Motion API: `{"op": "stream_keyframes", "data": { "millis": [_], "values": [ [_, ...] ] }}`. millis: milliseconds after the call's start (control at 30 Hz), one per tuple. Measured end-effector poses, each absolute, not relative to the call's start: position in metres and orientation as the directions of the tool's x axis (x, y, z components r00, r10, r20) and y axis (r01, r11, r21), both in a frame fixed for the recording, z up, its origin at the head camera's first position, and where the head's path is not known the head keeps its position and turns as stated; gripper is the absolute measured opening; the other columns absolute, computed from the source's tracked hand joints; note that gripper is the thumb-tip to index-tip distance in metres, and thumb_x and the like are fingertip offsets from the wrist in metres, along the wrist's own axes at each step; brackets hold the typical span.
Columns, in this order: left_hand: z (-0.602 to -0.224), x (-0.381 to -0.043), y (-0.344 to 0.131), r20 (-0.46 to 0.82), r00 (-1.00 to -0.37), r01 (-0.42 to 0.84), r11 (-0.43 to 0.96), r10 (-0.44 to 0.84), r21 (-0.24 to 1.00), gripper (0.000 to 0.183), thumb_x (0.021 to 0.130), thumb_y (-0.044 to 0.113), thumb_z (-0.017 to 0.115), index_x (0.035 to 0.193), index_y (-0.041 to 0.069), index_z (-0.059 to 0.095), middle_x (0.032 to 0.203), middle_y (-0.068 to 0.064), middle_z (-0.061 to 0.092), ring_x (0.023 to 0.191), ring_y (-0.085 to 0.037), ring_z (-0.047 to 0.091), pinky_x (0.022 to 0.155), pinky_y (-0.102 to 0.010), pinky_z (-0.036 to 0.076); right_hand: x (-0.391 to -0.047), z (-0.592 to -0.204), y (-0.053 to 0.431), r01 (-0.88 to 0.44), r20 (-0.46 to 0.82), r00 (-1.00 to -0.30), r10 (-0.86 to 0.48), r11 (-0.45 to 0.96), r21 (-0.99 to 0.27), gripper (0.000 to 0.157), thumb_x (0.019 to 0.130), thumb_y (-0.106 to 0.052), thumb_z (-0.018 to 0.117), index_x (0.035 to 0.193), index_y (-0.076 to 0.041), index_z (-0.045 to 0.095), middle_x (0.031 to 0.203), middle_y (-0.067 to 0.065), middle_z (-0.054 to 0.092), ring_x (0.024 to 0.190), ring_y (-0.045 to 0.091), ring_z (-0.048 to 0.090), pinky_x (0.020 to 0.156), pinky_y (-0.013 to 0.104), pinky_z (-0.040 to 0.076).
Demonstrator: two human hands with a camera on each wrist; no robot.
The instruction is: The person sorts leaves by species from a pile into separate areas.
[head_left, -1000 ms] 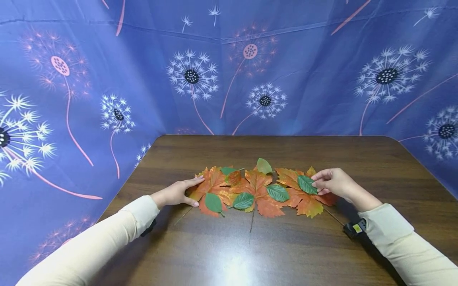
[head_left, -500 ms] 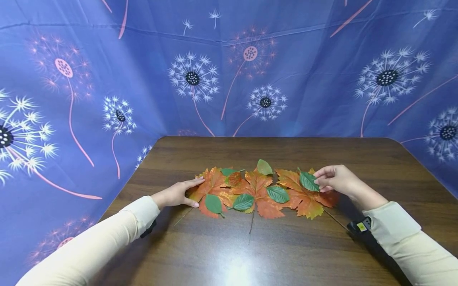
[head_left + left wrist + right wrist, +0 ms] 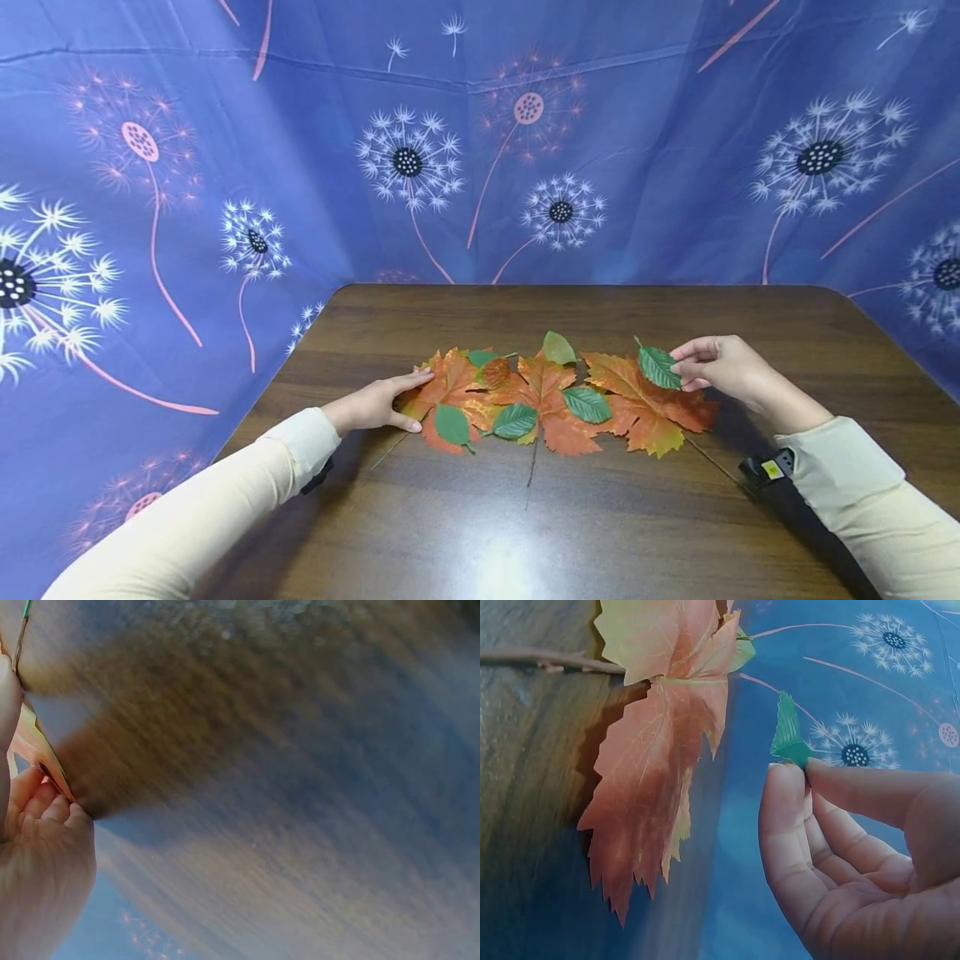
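Between thumb and fingers, my right hand (image 3: 723,372) pinches a green leaf (image 3: 657,367) by its edge. In the right wrist view the green leaf (image 3: 789,735) is apart from a large orange leaf (image 3: 649,769). The head view shows it over the far edge of the right orange leaf (image 3: 637,408). My left hand (image 3: 375,405) rests with extended fingers on the edge of the left orange leaf (image 3: 450,379); in the left wrist view that hand (image 3: 45,855) touches the leaf's rim. A middle orange leaf (image 3: 551,404) lies between.
Several smaller green leaves, such as one by the left thumb (image 3: 452,423) and a ribbed one (image 3: 587,404), lie on the orange leaves. Thin stems point toward the near side of the brown wooden table (image 3: 420,533). A blue dandelion-print cloth (image 3: 465,167) hangs behind it.
My right hand has moved up and to the right with the green leaf, away from the middle of the right orange leaf. My left hand has stayed in place.
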State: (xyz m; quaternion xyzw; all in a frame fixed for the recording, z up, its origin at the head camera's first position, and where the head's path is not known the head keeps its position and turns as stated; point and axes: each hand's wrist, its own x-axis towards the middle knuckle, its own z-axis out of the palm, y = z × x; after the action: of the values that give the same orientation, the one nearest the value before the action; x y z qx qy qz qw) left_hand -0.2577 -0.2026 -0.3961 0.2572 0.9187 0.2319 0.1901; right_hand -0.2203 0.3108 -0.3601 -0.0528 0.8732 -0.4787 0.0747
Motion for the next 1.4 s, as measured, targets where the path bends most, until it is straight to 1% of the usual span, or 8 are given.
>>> {"op": "stream_keyframes", "data": {
  "millis": [167,367,767,833,1000,1167,1267,1400],
  "values": [
    [-0.397,-0.256,-0.201,-0.239,-0.799,0.37,0.765,0.551,0.527,0.089,0.082,0.032,0.076,0.155,0.018,0.027,0.16,-0.017,0.019,0.147,-0.038,0.019,0.115,-0.058,0.023,-0.222,-0.358,0.316,-0.009,-0.082,-0.986,-0.144,0.54,-0.841,0.038,0.095,-0.009,0.06,0.122,0.017,0.052,0.088,-0.001,0.07,0.071,0.014,0.069,0.073,0.033,0.058],
    [-0.401,-0.256,-0.201,-0.222,-0.794,0.402,0.763,0.566,0.506,0.09,0.082,0.035,0.076,0.155,0.016,0.027,0.159,-0.017,0.022,0.145,-0.041,0.022,0.114,-0.058,0.025,-0.222,-0.35,0.326,-0.015,-0.056,-0.991,-0.124,0.509,-0.861,0.042,0.095,-0.008,0.06,0.125,0.019,0.048,0.083,-0.012,0.069,0.07,0.01,0.069,0.071,0.03,0.059],
    [-0.401,-0.254,-0.203,-0.209,-0.8,0.398,0.758,0.562,0.516,0.088,0.082,0.031,0.077,0.154,0.014,0.03,0.159,-0.02,0.023,0.145,-0.039,0.023,0.114,-0.057,0.025,-0.224,-0.341,0.34,0.003,-0.066,-0.992,-0.104,0.512,-0.859,0.041,0.096,-0.009,0.059,0.125,0.018,0.048,0.083,-0.016,0.067,0.073,0.009,0.069,0.07,0.026,0.058],
    [-0.4,-0.254,-0.204,-0.212,-0.801,0.395,0.76,0.56,0.517,0.088,0.082,0.031,0.076,0.154,0.014,0.029,0.159,-0.02,0.022,0.146,-0.039,0.022,0.114,-0.058,0.025,-0.225,-0.34,0.344,0.008,-0.065,-0.994,-0.092,0.517,-0.856,0.039,0.096,-0.01,0.06,0.125,0.014,0.05,0.082,-0.018,0.067,0.073,0.008,0.069,0.07,0.025,0.058],
    [-0.399,-0.253,-0.205,-0.213,-0.806,0.383,0.762,0.552,0.522,0.087,0.082,0.031,0.076,0.154,0.015,0.029,0.159,-0.02,0.021,0.146,-0.038,0.021,0.114,-0.058,0.024,-0.229,-0.335,0.353,0.001,-0.044,-0.996,-0.072,0.506,-0.863,0.023,0.095,-0.011,0.062,0.114,0.002,0.059,0.079,-0.018,0.067,0.071,0.008,0.069,0.068,0.024,0.057],
    [-0.399,-0.253,-0.204,-0.222,-0.804,0.383,0.765,0.552,0.517,0.087,0.083,0.032,0.075,0.154,0.016,0.028,0.159,-0.019,0.021,0.146,-0.039,0.021,0.114,-0.058,0.024,-0.23,-0.329,0.362,0.008,-0.046,-0.997,-0.06,0.521,-0.853,0.019,0.095,-0.015,0.063,0.112,-0.007,0.06,0.079,-0.022,0.067,0.071,0.007,0.07,0.068,0.021,0.056],
    [-0.398,-0.253,-0.204,-0.236,-0.802,0.377,0.771,0.549,0.513,0.088,0.083,0.033,0.075,0.155,0.017,0.027,0.16,-0.018,0.02,0.146,-0.04,0.02,0.114,-0.058,0.024,-0.231,-0.327,0.366,0.012,-0.045,-0.998,-0.053,0.509,-0.861,0.01,0.095,-0.015,0.064,0.104,-0.018,0.063,0.078,-0.022,0.067,0.07,0.006,0.07,0.068,0.02,0.056],
    [-0.394,-0.255,-0.203,-0.229,-0.805,0.384,0.774,0.548,0.503,0.088,0.083,0.032,0.076,0.155,0.016,0.028,0.16,-0.017,0.022,0.146,-0.04,0.022,0.114,-0.058,0.025,-0.232,-0.328,0.373,0.002,-0.029,-0.998,-0.049,0.476,-0.879,0.018,0.094,-0.012,0.064,0.092,-0.029,0.064,0.076,-0.019,0.069,0.068,0.005,0.069,0.067,0.018,0.055]
  ]
}}
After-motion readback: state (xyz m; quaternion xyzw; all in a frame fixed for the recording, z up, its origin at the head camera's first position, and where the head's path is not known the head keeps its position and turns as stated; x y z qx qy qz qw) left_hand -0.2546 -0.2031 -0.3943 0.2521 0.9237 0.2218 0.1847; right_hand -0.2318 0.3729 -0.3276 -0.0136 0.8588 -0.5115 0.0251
